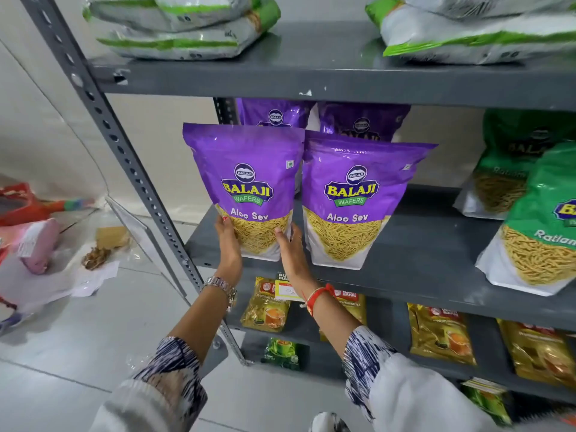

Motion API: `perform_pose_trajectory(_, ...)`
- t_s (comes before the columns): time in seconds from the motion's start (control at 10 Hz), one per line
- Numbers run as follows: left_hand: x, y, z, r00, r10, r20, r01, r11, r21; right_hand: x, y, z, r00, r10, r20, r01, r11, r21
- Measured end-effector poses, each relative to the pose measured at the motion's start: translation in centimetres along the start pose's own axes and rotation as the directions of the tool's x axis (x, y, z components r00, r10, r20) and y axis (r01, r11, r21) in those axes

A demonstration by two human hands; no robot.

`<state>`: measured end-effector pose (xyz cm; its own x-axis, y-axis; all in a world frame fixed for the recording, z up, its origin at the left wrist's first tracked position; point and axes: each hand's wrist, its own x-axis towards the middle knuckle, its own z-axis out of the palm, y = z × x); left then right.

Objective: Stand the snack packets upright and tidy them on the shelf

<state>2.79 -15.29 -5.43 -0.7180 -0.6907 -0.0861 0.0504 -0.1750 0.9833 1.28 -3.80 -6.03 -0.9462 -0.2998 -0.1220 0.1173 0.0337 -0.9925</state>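
A purple Aloo Sev packet stands upright at the left front of the grey middle shelf. My left hand grips its lower left edge and my right hand holds its lower right edge. A second purple Aloo Sev packet stands upright right beside it, touching. Two more purple packets stand behind them, mostly hidden. Green Ratlami packets lean at the right end of the same shelf.
White-and-green bags lie flat on the top shelf. Yellow tea packets fill the lower shelf. The slotted grey upright runs down the left. Bags and paper litter the floor at left.
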Motion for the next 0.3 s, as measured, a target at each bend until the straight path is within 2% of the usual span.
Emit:
perform_pose_trajectory(0.2, -0.18, 0.3, -0.14, 1.0, 0.026, 0.009, -0.026, 1.0, -0.005, -0.13, 0.22, -0.02, 1.0, 0.022, 0.02, -0.023, 0.999, 0.042)
perform_pose_trajectory(0.3, -0.53, -0.05, -0.42, 0.994, 0.1, 0.05, -0.1, 0.995, -0.02, -0.75, 0.59, -0.77, 1.0, 0.005, -0.014, -0.004, 1.0, 0.02)
